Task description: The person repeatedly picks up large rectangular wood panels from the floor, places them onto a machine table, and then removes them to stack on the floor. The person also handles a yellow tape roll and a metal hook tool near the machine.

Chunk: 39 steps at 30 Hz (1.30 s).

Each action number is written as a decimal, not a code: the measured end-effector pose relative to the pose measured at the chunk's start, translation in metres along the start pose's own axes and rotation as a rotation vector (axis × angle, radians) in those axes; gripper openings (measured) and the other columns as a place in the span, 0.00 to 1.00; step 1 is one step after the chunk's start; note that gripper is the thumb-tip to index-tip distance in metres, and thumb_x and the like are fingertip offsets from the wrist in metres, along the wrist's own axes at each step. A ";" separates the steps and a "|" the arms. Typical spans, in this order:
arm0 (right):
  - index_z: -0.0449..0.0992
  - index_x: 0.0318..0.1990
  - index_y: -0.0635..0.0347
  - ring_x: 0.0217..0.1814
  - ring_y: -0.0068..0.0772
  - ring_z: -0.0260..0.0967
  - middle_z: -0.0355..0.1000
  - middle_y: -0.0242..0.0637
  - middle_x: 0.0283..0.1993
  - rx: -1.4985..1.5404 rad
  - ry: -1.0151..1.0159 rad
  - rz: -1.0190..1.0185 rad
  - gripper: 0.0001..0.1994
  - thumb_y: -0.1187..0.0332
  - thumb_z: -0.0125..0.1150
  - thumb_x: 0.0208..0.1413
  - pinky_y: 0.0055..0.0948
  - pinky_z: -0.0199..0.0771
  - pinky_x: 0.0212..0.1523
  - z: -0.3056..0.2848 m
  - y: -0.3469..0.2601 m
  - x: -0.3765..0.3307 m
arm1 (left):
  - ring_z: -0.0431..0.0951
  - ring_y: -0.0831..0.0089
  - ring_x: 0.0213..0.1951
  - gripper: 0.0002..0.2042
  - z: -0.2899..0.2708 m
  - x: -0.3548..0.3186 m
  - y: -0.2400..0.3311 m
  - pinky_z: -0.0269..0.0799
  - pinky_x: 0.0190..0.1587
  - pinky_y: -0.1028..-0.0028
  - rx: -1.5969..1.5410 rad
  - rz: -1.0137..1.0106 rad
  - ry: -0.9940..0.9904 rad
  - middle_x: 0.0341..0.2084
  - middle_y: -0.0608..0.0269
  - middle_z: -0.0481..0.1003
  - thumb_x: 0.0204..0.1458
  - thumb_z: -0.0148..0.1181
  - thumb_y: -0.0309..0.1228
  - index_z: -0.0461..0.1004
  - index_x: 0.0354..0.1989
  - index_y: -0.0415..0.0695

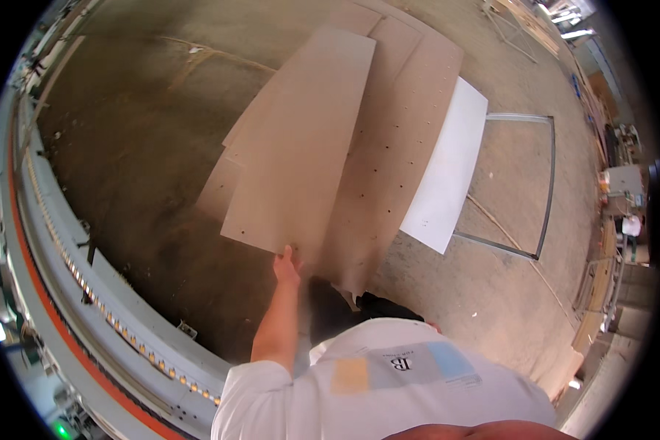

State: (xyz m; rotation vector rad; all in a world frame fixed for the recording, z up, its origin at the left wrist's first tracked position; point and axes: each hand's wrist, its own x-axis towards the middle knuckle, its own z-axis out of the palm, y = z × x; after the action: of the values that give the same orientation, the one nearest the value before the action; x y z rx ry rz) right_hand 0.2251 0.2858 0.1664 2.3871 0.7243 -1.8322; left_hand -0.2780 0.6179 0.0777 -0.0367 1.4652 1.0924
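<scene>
My left hand (pixel 287 265) reaches forward on a bare arm and grips the near edge of a long brown fibreboard panel (pixel 301 147). That panel lies tilted on top of a loose stack of similar brown panels. One panel under it (pixel 407 139) has rows of small drilled holes. A white panel (pixel 447 172) sticks out from the stack's right side. My right hand is out of sight behind my white shirt (pixel 389 389).
A long grey machine (pixel 103 293) with an orange stripe and a row of small rollers curves along the left. A low metal frame (pixel 548 183) lies on the concrete floor (pixel 125 132) right of the stack. Timber and equipment crowd the far right.
</scene>
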 end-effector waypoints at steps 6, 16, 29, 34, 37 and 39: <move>0.84 0.36 0.55 0.33 0.28 0.74 0.80 0.34 0.32 -0.192 -0.199 -0.424 0.14 0.56 0.58 0.61 0.34 0.75 0.34 -0.049 -0.035 0.169 | 0.73 0.73 0.26 0.12 -0.083 -0.186 -0.035 0.72 0.27 0.69 -0.128 0.049 0.191 0.28 0.67 0.75 0.63 0.63 0.40 0.72 0.45 0.47; 0.77 0.47 0.55 0.37 0.24 0.73 0.78 0.28 0.40 -0.058 -0.124 -0.483 0.16 0.54 0.58 0.63 0.32 0.73 0.37 -0.015 -0.303 0.163 | 0.78 0.69 0.40 0.13 -0.193 -0.461 -0.190 0.76 0.38 0.67 -0.522 0.138 0.594 0.40 0.64 0.77 0.67 0.54 0.40 0.74 0.50 0.44; 0.72 0.60 0.54 0.58 0.36 0.74 0.75 0.35 0.58 0.503 -0.412 -0.190 0.23 0.50 0.58 0.67 0.43 0.77 0.56 0.186 -0.284 0.173 | 0.77 0.68 0.44 0.23 -0.232 -0.652 -0.225 0.74 0.47 0.65 -0.532 0.315 1.199 0.43 0.62 0.78 0.67 0.53 0.47 0.77 0.51 0.36; 0.74 0.57 0.53 0.56 0.33 0.74 0.76 0.30 0.55 0.379 -0.377 -0.142 0.21 0.51 0.60 0.65 0.38 0.77 0.52 0.190 -0.208 0.064 | 0.77 0.70 0.33 0.23 -0.318 -0.697 -0.324 0.74 0.37 0.67 -0.535 0.262 1.336 0.31 0.62 0.79 0.67 0.52 0.46 0.79 0.40 0.33; 0.74 0.57 0.52 0.53 0.33 0.74 0.76 0.30 0.53 0.385 -0.437 -0.129 0.21 0.50 0.60 0.64 0.36 0.76 0.51 0.190 -0.155 0.019 | 0.77 0.71 0.32 0.24 -0.392 -0.714 -0.387 0.74 0.37 0.67 -0.409 0.241 1.385 0.29 0.60 0.79 0.67 0.52 0.46 0.80 0.38 0.32; 0.74 0.57 0.51 0.53 0.33 0.74 0.76 0.30 0.52 0.380 -0.446 -0.134 0.22 0.49 0.60 0.62 0.36 0.75 0.51 0.190 -0.135 -0.006 | 0.78 0.68 0.33 0.25 -0.430 -0.723 -0.409 0.74 0.38 0.65 -0.244 0.204 1.424 0.29 0.57 0.79 0.67 0.49 0.47 0.80 0.37 0.33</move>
State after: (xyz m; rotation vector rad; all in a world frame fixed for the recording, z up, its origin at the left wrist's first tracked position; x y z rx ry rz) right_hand 0.0002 0.3440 0.1476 2.0130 0.5361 -2.6381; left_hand -0.1760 -0.2779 0.3280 -1.0341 2.5795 1.4801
